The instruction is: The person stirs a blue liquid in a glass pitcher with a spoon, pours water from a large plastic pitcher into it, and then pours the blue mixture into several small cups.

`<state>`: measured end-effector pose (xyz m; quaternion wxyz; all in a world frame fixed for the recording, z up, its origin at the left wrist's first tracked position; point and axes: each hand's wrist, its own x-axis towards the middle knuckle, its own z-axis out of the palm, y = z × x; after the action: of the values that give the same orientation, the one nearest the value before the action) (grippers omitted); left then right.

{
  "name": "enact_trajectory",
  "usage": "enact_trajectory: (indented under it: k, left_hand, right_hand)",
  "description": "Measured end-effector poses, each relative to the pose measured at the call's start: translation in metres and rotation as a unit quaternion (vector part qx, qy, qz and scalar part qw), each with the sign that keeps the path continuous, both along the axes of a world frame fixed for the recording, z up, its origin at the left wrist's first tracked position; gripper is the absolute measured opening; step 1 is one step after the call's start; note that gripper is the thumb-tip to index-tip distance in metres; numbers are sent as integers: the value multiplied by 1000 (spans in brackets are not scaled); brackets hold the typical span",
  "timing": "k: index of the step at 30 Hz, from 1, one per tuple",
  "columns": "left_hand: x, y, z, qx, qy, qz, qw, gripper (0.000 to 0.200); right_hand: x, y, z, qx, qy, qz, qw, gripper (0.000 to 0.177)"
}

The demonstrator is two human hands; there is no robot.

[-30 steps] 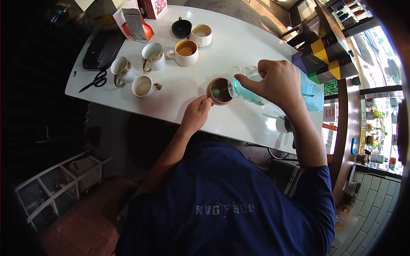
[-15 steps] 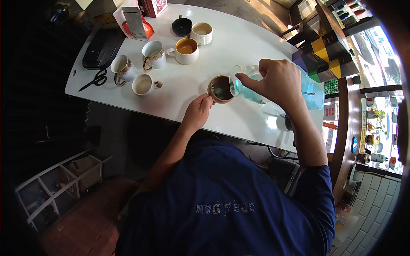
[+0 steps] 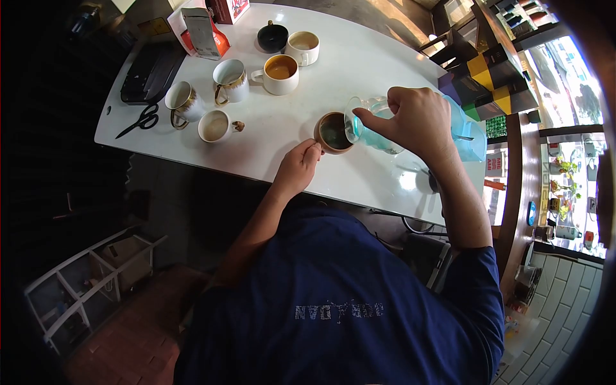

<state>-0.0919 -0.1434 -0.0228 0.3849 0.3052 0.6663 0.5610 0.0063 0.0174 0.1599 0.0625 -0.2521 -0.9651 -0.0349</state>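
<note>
My left hand point(image 3: 298, 168) is closed on the side of a brown cup point(image 3: 335, 149), which has a dark inside and stands near the front edge of the table. My right hand point(image 3: 420, 119) grips a clear carafe point(image 3: 378, 138), tipped sideways so that its round mouth hangs over the cup's right rim. Part of the carafe is hidden behind the fingers. Just right of this hand, a pale-blue translucent thing point(image 3: 471, 146) shows at the table's edge.
Several mugs stand to the left on the white table point(image 3: 256, 154), among them a white mug with an orange inside point(image 3: 280, 74). Scissors point(image 3: 142, 120) lie by a black flat device point(image 3: 151, 74). Bags point(image 3: 202, 35) stand behind. Dark boxes point(image 3: 487, 80) line the far right.
The brown cup and left hand have shifted slightly right in view, and the cup's inside looks smoother. My right hand keeps the carafe tipped at nearly the same spot.
</note>
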Motion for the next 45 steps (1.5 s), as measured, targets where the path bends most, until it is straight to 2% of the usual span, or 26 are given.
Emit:
enact_trajectory:
  k: [2,4,8,10,35,37,40,41,43,45]
  left_hand:
    - [-2,-1,1,-2,1,0,1000,31]
    - [-4,-1,1,-2,3,0,1000,31]
    - [-11,-2,1,-18,11,-10,1000,30]
    - [-15,-4,2,-22,18,-14,999,30]
    - [-68,-22,-7,5,40,-78,996,27]
    - [-71,-24,-7,1,46,-86,995,26]
    - [-73,-27,-11,17,28,-88,996,27]
    - [-73,-28,-11,19,25,-90,995,27]
    - [-76,-31,-10,23,20,-94,995,27]
    - [-77,-35,-2,4,1,-101,995,26]
  right_hand:
    - [-1,0,-3,1,-2,-2,1000,57]
    - [-2,3,-11,24,88,48,995,58]
    - [-6,0,-8,26,87,44,995,58]
    - [-9,-4,-1,5,-7,-8,1000,57]
    - [-48,-33,-7,8,-11,-47,999,58]
    - [-48,-32,-16,36,69,-8,997,60]
    - [-51,-36,-17,32,73,-13,997,61]
    - [-52,-39,-14,32,72,-16,997,61]
    - [-56,-44,-7,7,-15,-67,998,57]
    - [-58,-47,-7,1,-8,-71,997,57]
